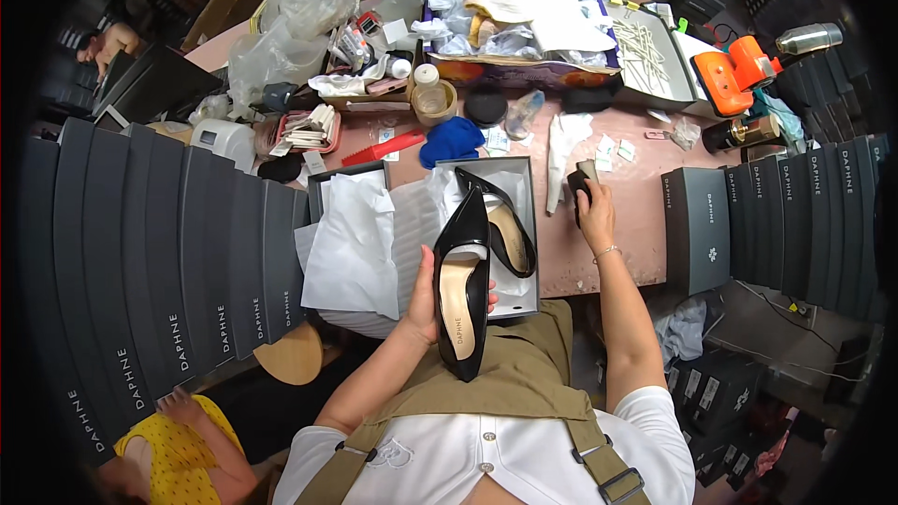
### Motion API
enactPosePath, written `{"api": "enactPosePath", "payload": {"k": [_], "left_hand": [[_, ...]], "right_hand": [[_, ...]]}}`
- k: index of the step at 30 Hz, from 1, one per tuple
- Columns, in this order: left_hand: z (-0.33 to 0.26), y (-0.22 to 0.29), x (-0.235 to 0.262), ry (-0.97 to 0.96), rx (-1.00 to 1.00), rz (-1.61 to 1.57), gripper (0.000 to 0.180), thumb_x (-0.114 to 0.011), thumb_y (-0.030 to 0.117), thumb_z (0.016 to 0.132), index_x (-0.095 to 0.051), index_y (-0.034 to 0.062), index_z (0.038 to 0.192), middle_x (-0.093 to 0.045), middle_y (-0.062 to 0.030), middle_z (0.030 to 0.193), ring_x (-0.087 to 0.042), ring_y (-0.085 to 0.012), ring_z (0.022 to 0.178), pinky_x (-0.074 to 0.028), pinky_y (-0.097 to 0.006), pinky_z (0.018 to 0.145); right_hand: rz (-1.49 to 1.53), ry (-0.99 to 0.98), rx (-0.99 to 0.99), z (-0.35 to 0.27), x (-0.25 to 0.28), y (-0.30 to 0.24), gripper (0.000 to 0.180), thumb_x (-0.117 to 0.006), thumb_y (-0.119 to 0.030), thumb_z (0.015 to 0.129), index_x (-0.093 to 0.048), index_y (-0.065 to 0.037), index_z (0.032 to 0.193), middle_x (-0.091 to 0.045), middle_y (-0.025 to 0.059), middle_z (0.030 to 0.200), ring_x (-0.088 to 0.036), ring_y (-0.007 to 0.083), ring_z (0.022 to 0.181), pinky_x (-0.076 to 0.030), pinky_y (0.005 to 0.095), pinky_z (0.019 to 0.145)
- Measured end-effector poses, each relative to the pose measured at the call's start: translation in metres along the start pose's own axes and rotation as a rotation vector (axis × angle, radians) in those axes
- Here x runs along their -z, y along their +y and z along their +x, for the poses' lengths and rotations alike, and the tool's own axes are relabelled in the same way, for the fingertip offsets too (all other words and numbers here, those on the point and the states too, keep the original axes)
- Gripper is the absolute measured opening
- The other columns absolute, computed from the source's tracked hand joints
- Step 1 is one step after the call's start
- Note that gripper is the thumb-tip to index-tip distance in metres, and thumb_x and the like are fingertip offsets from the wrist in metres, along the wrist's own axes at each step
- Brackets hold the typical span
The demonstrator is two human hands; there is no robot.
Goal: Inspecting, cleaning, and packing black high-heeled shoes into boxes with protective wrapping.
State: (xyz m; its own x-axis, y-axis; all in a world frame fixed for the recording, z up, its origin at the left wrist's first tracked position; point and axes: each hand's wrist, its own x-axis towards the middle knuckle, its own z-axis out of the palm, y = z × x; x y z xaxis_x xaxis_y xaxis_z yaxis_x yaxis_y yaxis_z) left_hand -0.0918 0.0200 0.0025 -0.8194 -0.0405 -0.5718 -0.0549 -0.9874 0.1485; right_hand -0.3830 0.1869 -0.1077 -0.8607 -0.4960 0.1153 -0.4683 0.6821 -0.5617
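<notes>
Over the pink bench (645,215), label by label:
Left hand (423,304): its grip is closed around a black high-heeled shoe (463,290), held by the side, toe pointing toward the person, tan insole facing up.
Right hand (591,210): fingers wrapped around a small dark brush-like tool (582,182), held just above the bench beside the box.
Second shoe (505,229): lies in the open shoe box (528,224) on white tissue paper (351,243).
Left side: a row of grey shoe boxes (168,262) standing on edge.
Right side: a closed grey box (697,224) and more stacked boxes (823,215).
Back of bench: plastic bags (281,28), a blue cloth (451,140), an orange tool (734,70).
</notes>
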Motion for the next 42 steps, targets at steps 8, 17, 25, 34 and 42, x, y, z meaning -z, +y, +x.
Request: {"api": "enactPosePath", "payload": {"k": [8,17,25,34,42], "left_hand": [[-0.001,-0.008,-0.002,0.011,-0.069,0.031,0.091,-0.033,0.080,0.079,-0.051,0.0016,0.121,-0.061,-0.0222,0.103,-0.064,-0.0354,0.090,-0.054,-0.047,0.080],[-0.003,-0.019,-0.003,0.079,-0.550,0.165,0.066,-0.040,0.059,0.092,-0.047,0.0052,0.129,-0.055,-0.0107,0.123,-0.051,-0.0202,0.114,-0.039,-0.036,0.099],[0.014,0.163,0.085,0.544,-0.611,2.024,0.081,-0.073,0.022,0.075,-0.030,0.0105,0.144,-0.064,-0.0139,0.072,-0.061,-0.0303,0.063,-0.049,-0.041,0.060],[-0.031,0.149,-0.007,-0.056,-0.888,1.338,0.022,-0.047,0.018,0.095,-0.058,-0.0010,0.091,-0.058,-0.0029,0.078,-0.055,-0.0094,0.071,-0.046,-0.026,0.065],[-0.067,0.076,-0.085,0.178,-0.806,2.277,0.029,-0.057,0.024,0.084,-0.061,-0.0008,0.071,-0.062,-0.0168,0.077,-0.061,-0.0327,0.070,-0.047,-0.041,0.063]], "right_hand": [[-0.101,0.026,0.118,-0.017,0.012,0.006,0.052,-0.061,-0.023,0.088,-0.044,-0.005,0.134,-0.051,0.0200,0.122,-0.055,0.0328,0.106,-0.046,0.0375,0.088],[0.330,-0.672,0.265,-0.151,0.075,-0.195,0.080,-0.078,-0.031,0.073,-0.040,-0.004,0.137,-0.037,0.0194,0.142,-0.041,0.0331,0.128,-0.035,0.0378,0.103],[1.204,-0.649,-0.273,-0.180,0.111,-0.164,0.072,-0.075,-0.027,0.072,-0.045,0.005,0.130,-0.059,0.0098,0.115,-0.060,0.0182,0.103,-0.044,0.0296,0.094],[2.219,-0.457,-0.622,-0.230,0.104,-0.148,0.062,-0.044,-0.064,0.086,-0.061,-0.009,0.110,-0.060,0.0094,0.086,-0.051,0.0217,0.070,-0.039,0.0294,0.056],[2.204,-0.474,-0.652,-0.215,0.121,-0.111,0.054,-0.042,-0.059,0.089,-0.061,-0.012,0.109,-0.060,0.0053,0.089,-0.050,0.0210,0.071,-0.038,0.0278,0.052]]}}
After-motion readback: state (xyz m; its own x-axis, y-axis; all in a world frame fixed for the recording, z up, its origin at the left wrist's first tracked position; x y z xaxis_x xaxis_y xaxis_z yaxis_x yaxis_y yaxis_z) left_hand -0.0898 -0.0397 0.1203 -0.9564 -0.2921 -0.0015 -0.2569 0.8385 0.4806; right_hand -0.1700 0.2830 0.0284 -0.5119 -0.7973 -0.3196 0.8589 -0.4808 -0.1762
